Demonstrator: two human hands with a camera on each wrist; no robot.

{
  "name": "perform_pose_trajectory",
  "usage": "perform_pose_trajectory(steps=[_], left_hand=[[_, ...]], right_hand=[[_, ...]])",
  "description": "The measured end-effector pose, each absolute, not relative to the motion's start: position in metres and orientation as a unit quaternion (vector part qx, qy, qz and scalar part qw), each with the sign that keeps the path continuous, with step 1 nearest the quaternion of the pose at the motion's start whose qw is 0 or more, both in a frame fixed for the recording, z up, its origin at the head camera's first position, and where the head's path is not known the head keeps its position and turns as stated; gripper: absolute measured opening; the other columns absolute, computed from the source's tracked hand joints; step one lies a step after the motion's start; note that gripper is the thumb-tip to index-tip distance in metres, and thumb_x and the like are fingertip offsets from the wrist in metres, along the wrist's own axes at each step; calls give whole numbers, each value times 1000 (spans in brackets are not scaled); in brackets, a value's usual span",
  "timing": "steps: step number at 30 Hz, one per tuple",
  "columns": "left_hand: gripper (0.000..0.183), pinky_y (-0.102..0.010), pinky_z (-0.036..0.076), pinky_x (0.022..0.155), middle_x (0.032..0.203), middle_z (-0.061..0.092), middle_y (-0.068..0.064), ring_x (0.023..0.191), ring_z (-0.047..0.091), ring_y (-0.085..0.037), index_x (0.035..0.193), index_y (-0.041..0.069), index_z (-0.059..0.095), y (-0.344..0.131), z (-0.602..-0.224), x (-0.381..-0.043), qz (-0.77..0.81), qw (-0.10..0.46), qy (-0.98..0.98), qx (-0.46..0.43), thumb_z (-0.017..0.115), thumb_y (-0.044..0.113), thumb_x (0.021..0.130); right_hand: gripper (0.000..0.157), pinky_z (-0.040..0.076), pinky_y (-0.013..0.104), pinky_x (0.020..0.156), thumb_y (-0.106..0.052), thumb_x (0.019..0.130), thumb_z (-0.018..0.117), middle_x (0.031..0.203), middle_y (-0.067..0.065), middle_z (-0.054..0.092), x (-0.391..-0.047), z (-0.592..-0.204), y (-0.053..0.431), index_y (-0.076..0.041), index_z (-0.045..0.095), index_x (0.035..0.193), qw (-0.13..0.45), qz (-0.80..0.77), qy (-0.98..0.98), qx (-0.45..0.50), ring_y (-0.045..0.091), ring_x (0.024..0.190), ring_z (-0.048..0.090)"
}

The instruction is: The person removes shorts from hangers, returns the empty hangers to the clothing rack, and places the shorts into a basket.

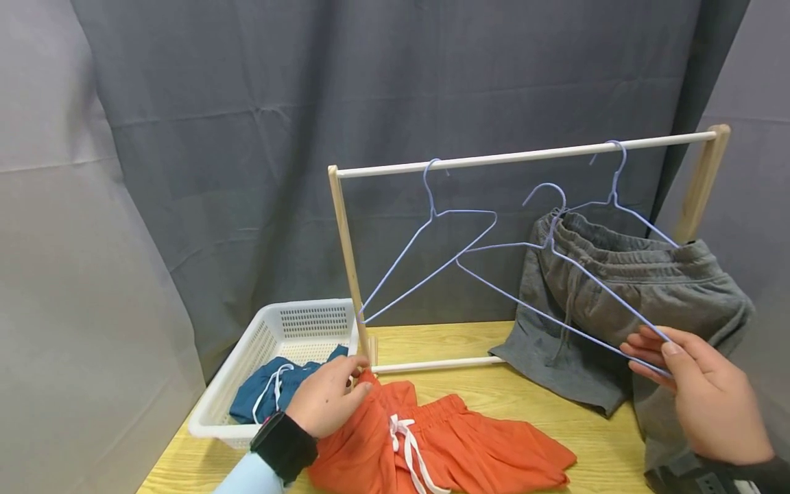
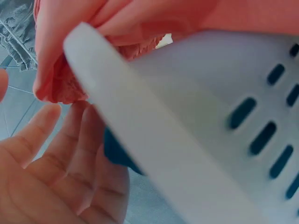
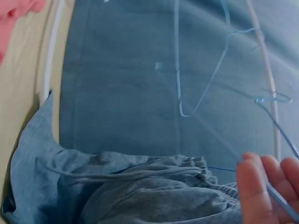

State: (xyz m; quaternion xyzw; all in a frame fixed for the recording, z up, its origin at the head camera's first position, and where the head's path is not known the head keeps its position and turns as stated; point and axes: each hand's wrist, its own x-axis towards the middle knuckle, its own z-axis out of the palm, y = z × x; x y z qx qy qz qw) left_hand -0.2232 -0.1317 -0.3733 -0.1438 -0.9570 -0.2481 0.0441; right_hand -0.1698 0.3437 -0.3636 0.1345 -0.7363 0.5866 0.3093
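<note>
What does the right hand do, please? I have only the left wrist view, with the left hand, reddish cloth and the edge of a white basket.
Observer: The right hand holds a blue hanger near one lower corner.
Operator: Thank you. Is this hanger hooked on something?
Observer: No, its hook is free, below the white rail of the rack.
Operator: Does something else hang from this rail?
Observer: Yes, a bare hanger hangs near the rail's end by the basket.
</note>
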Motion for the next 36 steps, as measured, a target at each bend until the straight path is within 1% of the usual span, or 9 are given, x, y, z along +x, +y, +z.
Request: perform_pose_trajectory(steps=[3,5,10,16,20,23,27,33,36], left_hand=[[38,-44,56,84,110,63,4,93,59,-18,132,21,63,-132,-373,-222,-258,47,-955,-140,65,36,97],[35,-43,55,84,108,63,4,95,60,-19,130,22,63,-133,-372,-221,-264,52,-953,-141,64,35,98],[30,-42,54,83,108,64,3,96,60,-20,127,24,65,-136,-368,-219,-261,73,-951,-146,64,33,98],[29,-41,52,81,110,65,2,95,60,-21,125,23,66,-139,-367,-218,-253,99,-949,-159,66,32,98],[30,-41,52,83,111,65,2,93,59,-16,125,23,66,-140,-366,-217,-252,108,-949,-158,66,32,97],[30,-40,52,85,110,65,3,92,59,-14,125,21,66,-142,-366,-217,-251,111,-949,-157,67,31,97],[31,-40,53,86,108,64,4,93,60,-17,126,19,65,-142,-366,-217,-252,111,-949,-155,66,32,98],[32,-43,53,89,111,65,1,97,61,-20,125,19,65,-143,-367,-219,-255,101,-950,-146,67,34,98],[32,-44,53,91,112,65,0,99,61,-21,126,18,66,-143,-368,-219,-255,98,-951,-143,67,34,97]], right_hand=[[34,52,21,88,-6,109,38,124,6,66,-169,-359,344,5,50,139,286,677,-651,192,10,112,66],[37,50,21,92,-6,109,37,128,7,65,-168,-354,343,6,46,143,273,694,-631,215,11,116,64],[44,45,15,96,-12,110,37,137,7,59,-169,-340,335,4,39,151,262,678,-653,213,9,124,57],[44,44,14,97,-17,110,38,141,11,55,-177,-322,317,0,41,151,274,646,-684,198,12,130,53],[44,44,15,98,-19,110,38,140,10,55,-185,-313,306,-2,43,150,276,639,-695,181,13,131,52],[42,45,16,98,-17,110,39,139,10,57,-192,-309,301,0,44,148,273,658,-675,193,15,132,51],[40,45,17,98,-14,110,40,137,11,58,-202,-308,296,3,46,145,268,672,-656,214,14,130,53],[37,47,17,97,-12,110,40,133,7,62,-210,-315,292,2,49,143,263,681,-645,228,12,127,56],[38,46,16,96,-13,110,40,135,7,61,-210,-319,291,2,48,144,262,669,-660,219,11,127,55]])
